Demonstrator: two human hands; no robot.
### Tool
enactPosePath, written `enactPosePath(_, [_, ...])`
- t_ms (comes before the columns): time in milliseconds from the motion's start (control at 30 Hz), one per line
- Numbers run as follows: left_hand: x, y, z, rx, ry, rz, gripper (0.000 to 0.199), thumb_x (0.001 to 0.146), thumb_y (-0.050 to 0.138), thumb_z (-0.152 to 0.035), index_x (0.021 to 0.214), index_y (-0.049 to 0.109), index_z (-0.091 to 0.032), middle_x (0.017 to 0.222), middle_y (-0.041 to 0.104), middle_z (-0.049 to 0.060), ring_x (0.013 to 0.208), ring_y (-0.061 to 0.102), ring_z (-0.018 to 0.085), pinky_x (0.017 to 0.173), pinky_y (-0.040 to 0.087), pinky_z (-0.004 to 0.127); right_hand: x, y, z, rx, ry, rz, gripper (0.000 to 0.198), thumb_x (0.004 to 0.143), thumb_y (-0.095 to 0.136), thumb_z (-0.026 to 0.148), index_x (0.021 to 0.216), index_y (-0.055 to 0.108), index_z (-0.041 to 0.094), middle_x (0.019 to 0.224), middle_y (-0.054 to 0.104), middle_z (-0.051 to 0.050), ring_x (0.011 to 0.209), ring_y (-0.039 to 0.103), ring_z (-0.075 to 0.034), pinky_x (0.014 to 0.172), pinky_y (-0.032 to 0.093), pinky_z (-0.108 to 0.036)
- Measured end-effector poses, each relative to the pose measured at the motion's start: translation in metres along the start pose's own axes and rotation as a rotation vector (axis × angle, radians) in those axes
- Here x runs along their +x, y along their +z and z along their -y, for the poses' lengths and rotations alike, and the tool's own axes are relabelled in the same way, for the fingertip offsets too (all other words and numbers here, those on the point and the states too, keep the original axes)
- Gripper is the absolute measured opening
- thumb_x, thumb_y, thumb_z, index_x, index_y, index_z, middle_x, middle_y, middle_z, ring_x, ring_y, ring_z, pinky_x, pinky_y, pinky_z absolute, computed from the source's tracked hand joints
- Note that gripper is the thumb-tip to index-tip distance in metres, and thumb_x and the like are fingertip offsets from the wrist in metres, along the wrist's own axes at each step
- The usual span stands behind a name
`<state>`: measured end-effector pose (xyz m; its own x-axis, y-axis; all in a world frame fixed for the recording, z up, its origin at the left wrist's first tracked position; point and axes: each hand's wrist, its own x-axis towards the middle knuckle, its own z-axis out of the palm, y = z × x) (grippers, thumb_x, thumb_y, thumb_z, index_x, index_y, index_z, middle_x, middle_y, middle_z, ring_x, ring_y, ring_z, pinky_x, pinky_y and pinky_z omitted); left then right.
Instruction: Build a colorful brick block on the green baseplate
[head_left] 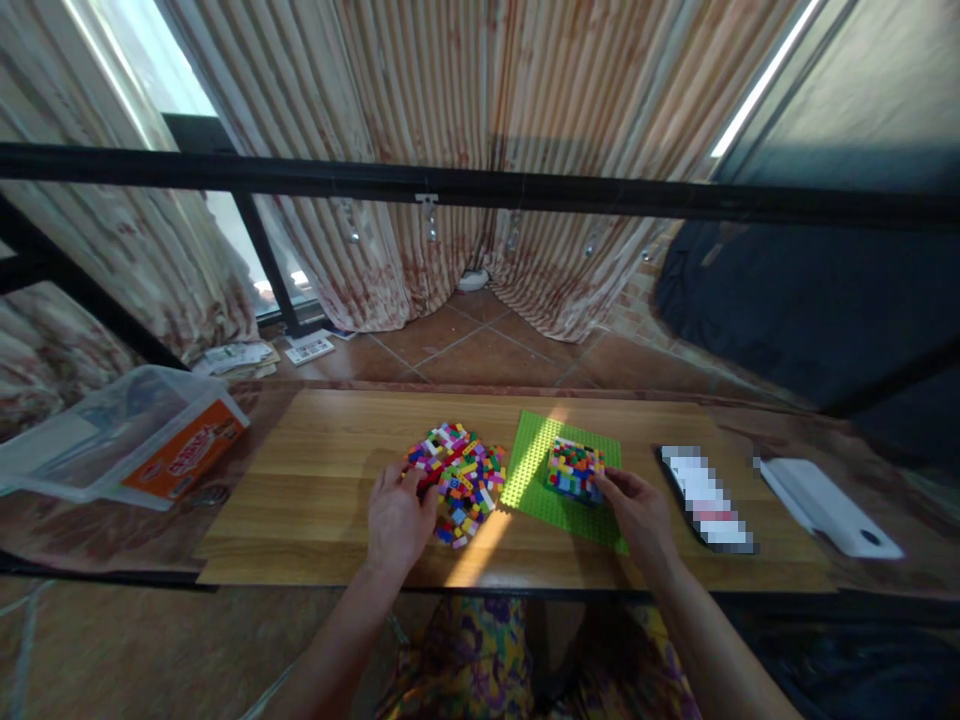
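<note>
A loose pile of small multicoloured toy bricks lies mid-table. At its left edge is my left hand, thumb and fingers curled down among the bricks; what sits between the fingertips is too small to make out. To the right, a green baseplate lies at a slight angle, crossed by a strip of sunlight. On it stands a low square build of mixed-colour toy bricks. My right hand has its fingers closed against the right edge of that build, partly covering the corner.
A phone with a blurred screen lies right of the baseplate, and a white flat object beyond it. A clear plastic box with an orange label stands at the left. A dark rail crosses in front of the curtains.
</note>
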<state>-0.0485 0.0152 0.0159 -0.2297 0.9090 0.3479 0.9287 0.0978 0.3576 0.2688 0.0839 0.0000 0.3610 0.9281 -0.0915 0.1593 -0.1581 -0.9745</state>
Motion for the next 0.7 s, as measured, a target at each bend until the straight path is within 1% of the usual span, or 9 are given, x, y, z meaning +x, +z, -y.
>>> enactPosePath(133, [0.001, 0.000, 0.003, 0.000, -0.014, 0.081, 0.010, 0.083, 0.056, -0.020, 0.087, 0.065, -0.020, 0.097, 0.063, 0.008, 0.094, 0.060, 0.024, 0.086, 0.049, 0.037, -0.008, -0.002, 0.002, 0.115, 0.016, -0.002, 0.055, 0.055, 0.081, 0.052, 0.092, 0.072, 0.013, 0.081, 0.073, -0.007, 0.069, 0.065, -0.018, 0.060, 0.051, -0.028])
enactPosePath(267, [0.001, -0.003, 0.006, -0.085, 0.013, 0.030, 0.013, 0.086, 0.051, -0.017, 0.087, 0.063, -0.018, 0.095, 0.063, 0.009, 0.092, 0.060, 0.025, 0.083, 0.049, 0.038, -0.024, -0.001, 0.005, 0.185, -0.020, -0.141, 0.050, 0.060, 0.078, 0.052, 0.091, 0.070, 0.014, 0.079, 0.072, -0.006, 0.068, 0.064, -0.017, 0.060, 0.050, -0.028])
enactPosePath(333, [-0.001, -0.007, 0.002, -0.170, 0.027, 0.000, 0.012, 0.087, 0.050, -0.019, 0.090, 0.062, -0.018, 0.097, 0.063, 0.009, 0.092, 0.060, 0.024, 0.083, 0.049, 0.038, -0.039, 0.003, 0.005, 0.161, -0.070, -0.159, 0.046, 0.064, 0.075, 0.053, 0.089, 0.070, 0.015, 0.080, 0.072, -0.006, 0.072, 0.064, -0.018, 0.065, 0.051, -0.029])
enactPosePath(367, [-0.004, -0.009, -0.003, -0.225, 0.040, 0.002, 0.012, 0.088, 0.049, -0.020, 0.090, 0.061, -0.018, 0.096, 0.063, 0.008, 0.092, 0.060, 0.024, 0.083, 0.050, 0.037, -0.049, 0.006, 0.006, 0.136, -0.091, -0.123, 0.044, 0.067, 0.073, 0.053, 0.089, 0.070, 0.015, 0.082, 0.072, -0.007, 0.074, 0.065, -0.019, 0.068, 0.051, -0.030])
enactPosePath(433, [-0.011, -0.011, -0.015, -0.350, 0.103, 0.065, 0.011, 0.090, 0.048, -0.020, 0.091, 0.059, -0.019, 0.094, 0.063, 0.006, 0.089, 0.061, 0.021, 0.080, 0.050, 0.034, -0.072, 0.016, 0.008, 0.070, -0.126, -0.001, 0.041, 0.072, 0.070, 0.052, 0.092, 0.070, 0.017, 0.087, 0.073, -0.007, 0.081, 0.066, -0.020, 0.075, 0.052, -0.033])
enactPosePath(500, [-0.022, -0.011, -0.031, -0.463, 0.195, 0.172, 0.013, 0.093, 0.045, -0.020, 0.091, 0.058, -0.020, 0.092, 0.062, 0.004, 0.086, 0.061, 0.019, 0.078, 0.050, 0.032, -0.095, 0.026, 0.010, 0.055, -0.140, 0.184, 0.039, 0.077, 0.066, 0.050, 0.099, 0.070, 0.018, 0.096, 0.072, -0.009, 0.087, 0.066, -0.021, 0.078, 0.052, -0.034])
enactPosePath(567, [-0.035, -0.009, -0.045, -0.536, 0.292, 0.285, 0.014, 0.094, 0.044, -0.021, 0.091, 0.058, -0.021, 0.091, 0.063, 0.003, 0.085, 0.061, 0.017, 0.077, 0.050, 0.030, -0.115, 0.035, 0.013, 0.008, -0.132, 0.337, 0.037, 0.081, 0.063, 0.048, 0.103, 0.070, 0.019, 0.097, 0.072, -0.008, 0.088, 0.066, -0.021, 0.078, 0.052, -0.033])
enactPosePath(633, [-0.047, -0.005, -0.055, -0.591, 0.325, 0.365, 0.012, 0.095, 0.045, -0.022, 0.096, 0.057, -0.022, 0.092, 0.063, 0.002, 0.086, 0.061, 0.016, 0.078, 0.050, 0.029, -0.127, 0.039, 0.015, -0.040, -0.124, 0.444, 0.034, 0.084, 0.060, 0.045, 0.104, 0.070, 0.020, 0.097, 0.072, -0.008, 0.088, 0.066, -0.022, 0.077, 0.052, -0.033])
enactPosePath(700, [-0.054, 0.000, -0.060, -0.631, 0.332, 0.368, 0.011, 0.094, 0.046, -0.021, 0.098, 0.057, -0.021, 0.092, 0.063, 0.002, 0.084, 0.061, 0.015, 0.076, 0.051, 0.027, -0.131, 0.037, 0.015, -0.066, -0.127, 0.501, 0.029, 0.086, 0.058, 0.042, 0.101, 0.071, 0.020, 0.098, 0.073, -0.007, 0.089, 0.066, -0.022, 0.079, 0.052, -0.033])
